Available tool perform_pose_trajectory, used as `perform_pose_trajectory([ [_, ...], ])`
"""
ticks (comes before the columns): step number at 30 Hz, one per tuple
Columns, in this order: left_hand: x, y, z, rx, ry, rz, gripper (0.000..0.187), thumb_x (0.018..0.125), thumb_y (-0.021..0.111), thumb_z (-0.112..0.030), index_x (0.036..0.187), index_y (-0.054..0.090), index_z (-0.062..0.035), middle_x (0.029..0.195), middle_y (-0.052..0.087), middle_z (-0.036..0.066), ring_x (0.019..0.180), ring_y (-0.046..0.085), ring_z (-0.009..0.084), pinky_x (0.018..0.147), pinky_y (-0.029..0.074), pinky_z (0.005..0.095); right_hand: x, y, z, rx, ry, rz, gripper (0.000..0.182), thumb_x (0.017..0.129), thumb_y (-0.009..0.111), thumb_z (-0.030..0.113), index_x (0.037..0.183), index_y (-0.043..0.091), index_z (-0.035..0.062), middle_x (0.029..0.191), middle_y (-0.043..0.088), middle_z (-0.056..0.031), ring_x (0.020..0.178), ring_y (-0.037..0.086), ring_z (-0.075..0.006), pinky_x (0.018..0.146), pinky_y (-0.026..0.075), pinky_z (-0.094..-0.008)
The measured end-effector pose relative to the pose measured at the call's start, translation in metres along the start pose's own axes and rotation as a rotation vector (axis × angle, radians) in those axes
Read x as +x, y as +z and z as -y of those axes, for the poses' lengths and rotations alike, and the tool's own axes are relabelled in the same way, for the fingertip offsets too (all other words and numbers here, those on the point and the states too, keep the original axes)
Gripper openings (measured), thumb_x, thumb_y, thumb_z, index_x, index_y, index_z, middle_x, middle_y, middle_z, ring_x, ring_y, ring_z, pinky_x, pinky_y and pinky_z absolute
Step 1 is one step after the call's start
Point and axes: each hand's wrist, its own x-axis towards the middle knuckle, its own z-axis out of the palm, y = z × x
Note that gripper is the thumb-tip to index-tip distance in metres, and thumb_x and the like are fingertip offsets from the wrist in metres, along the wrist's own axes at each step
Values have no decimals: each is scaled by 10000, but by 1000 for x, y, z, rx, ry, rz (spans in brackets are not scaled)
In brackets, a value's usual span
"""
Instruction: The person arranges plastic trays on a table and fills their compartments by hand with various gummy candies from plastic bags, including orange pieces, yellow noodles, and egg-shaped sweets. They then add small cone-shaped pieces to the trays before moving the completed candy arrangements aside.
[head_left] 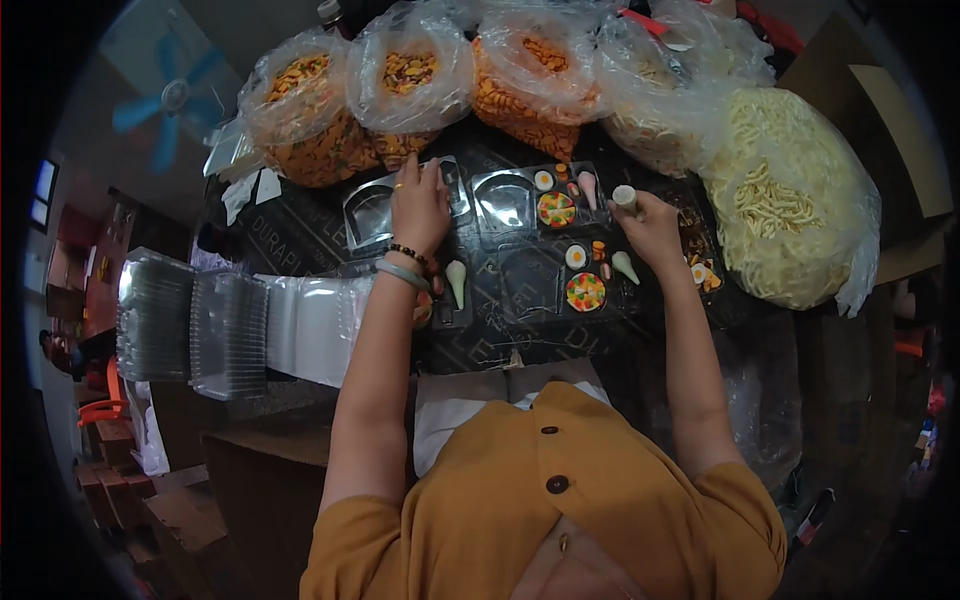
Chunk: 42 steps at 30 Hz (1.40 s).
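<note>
My left hand (421, 205), with a ring, beads and a bangle, reaches over a clear plastic tray (368, 222). Its fingers stretch forward, slightly apart; whatever lies under them is hidden. My right hand (652, 228) grips a small pale cylinder with a round white top (624, 197), beside another clear tray (503, 203). That tray's right compartments hold a fried-egg-shaped piece (543, 180), a pizza-shaped piece (556, 209) and a pink drumstick-shaped piece (587, 190). A nearer tray (530, 283) bears similar pieces, including a second pizza shape (586, 292) and a pale green drumstick shape (624, 266). My left forearm partly covers another tray.
Open plastic bags of small orange and mixed pieces (545, 100) line the table's far side. A large bag of pale pieces (780, 205) stands right. Stacked clear trays (228, 330) stand left. More small pieces (703, 275) lie right of my right hand. A blue fan (173, 97) is behind.
</note>
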Motion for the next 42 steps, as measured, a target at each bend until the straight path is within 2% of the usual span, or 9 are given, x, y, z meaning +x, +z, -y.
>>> perform_pose_trajectory([
  [6, 7, 20, 5, 11, 124, 202, 420, 736, 619, -80, 1147, 537, -58, 1210, 520, 189, 1020, 534, 382, 843, 449, 434, -44, -51, -39, 192, 339, -157, 187, 801, 679, 185, 879, 633, 21, 745, 640, -45, 670, 548, -80, 612, 448, -275],
  [9, 6, 24, -2, 210, 53, 291, 430, 809, 584, -233, 1204, 504, -83, 1257, 496, 157, 1096, 494, 342, 908, 365, 473, -61, -73, -51, 228, 433, -243, 142, 830, 651, 148, 853, 607, 14, 707, 603, 31, 617, 527, -35, 526, 412, -221],
  [11, 1, 30, -4, 217, 6, 333, 449, 856, 529, -315, 1236, 481, -82, 1294, 463, 164, 1161, 447, 342, 948, 301, 497, -66, -82, -68, 77, 362, -258, 247, 787, 670, 195, 943, 614, 12, 779, 655, -99, 683, 615, -155, 625, 466, -316],
  [17, -4, 4, -63, 27, 88, 337, 489, 868, 531, -328, 1262, 452, -50, 1349, 390, 197, 1234, 374, 373, 970, 295, 512, -52, -93, -79, -579, 389, -115, 256, 763, 602, 171, 978, 615, 32, 772, 610, -188, 769, 599, -367, 675, 473, -442],
  [19, -18, -2, -111, -326, 218, 435, 482, 854, 560, -303, 1256, 460, -55, 1345, 393, 197, 1236, 370, 372, 979, 307, 498, -41, -90, -85, -588, 442, -84, 261, 765, 595, 158, 993, 613, 32, 804, 610, -184, 790, 598, -359, 696, 475, -441],
  [24, -60, 2, -198, -443, 583, 532, 521, 807, 618, -327, 1240, 484, -71, 1354, 406, 119, 1301, 302, 326, 1049, 229, 487, -39, -85, -104, -640, 360, -163, 275, 781, 590, 135, 1026, 592, 10, 927, 617, -192, 780, 610, -355, 714, 482, -432],
  [26, -68, 10, -196, -411, 604, 578, 527, 801, 624, -323, 1245, 483, -75, 1355, 405, 117, 1303, 299, 325, 1052, 219, 494, -34, -86, -107, -426, 412, -175, 312, 765, 584, 110, 1061, 592, 12, 1026, 584, -181, 940, 569, -345, 795, 468, -426],
  [37, -77, 12, -203, -215, 479, 468, 539, 764, 657, -283, 1229, 497, -63, 1341, 413, 129, 1303, 303, 316, 1050, 189, 542, 1, -86, -112, -427, 526, 126, 323, 770, 600, 136, 1064, 608, 1, 911, 640, -198, 874, 615, -333, 778, 474, -397],
  [42, -85, 30, -236, -353, 621, 502, 428, 740, 659, -219, 1109, 559, -27, 1211, 488, 104, 1207, 400, 279, 1050, 210, 526, -11, -81, -109, -202, 521, 110, 327, 776, 616, 152, 1061, 603, -9, 894, 640, -200, 836, 624, -317, 738, 486, -386],
])
